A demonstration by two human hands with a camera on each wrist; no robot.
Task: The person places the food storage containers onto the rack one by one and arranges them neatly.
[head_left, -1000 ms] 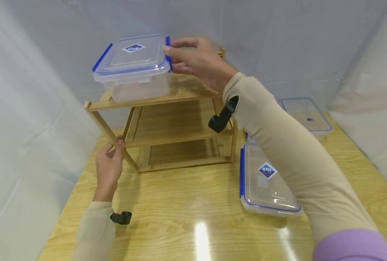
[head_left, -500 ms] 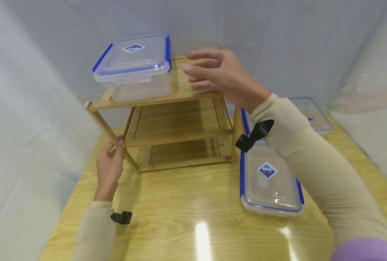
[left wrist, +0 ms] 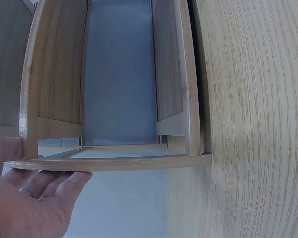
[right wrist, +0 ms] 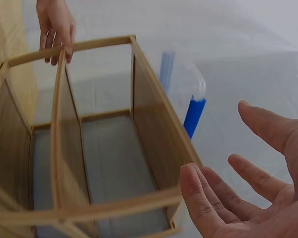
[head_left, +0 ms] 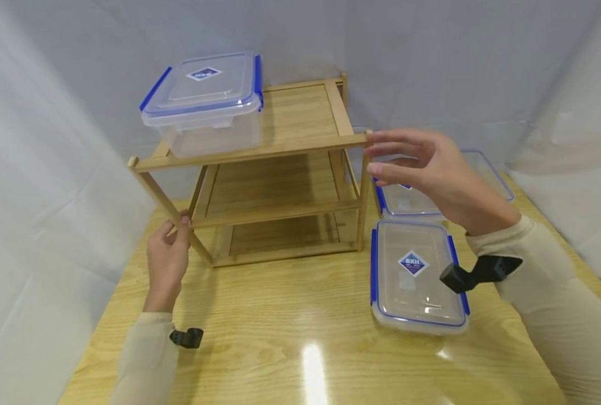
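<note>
The lid of the flat container (head_left: 416, 275) on the desk (head_left: 290, 332), at about 4 o'clock from the wooden rack (head_left: 260, 169), carries a blue diamond label with white letters that read "BXH"; a smaller line under them is too small to read. The deep container (head_left: 204, 104) on the top shelf of the rack has the same kind of diamond label, but its letters are too blurred to read.
</note>
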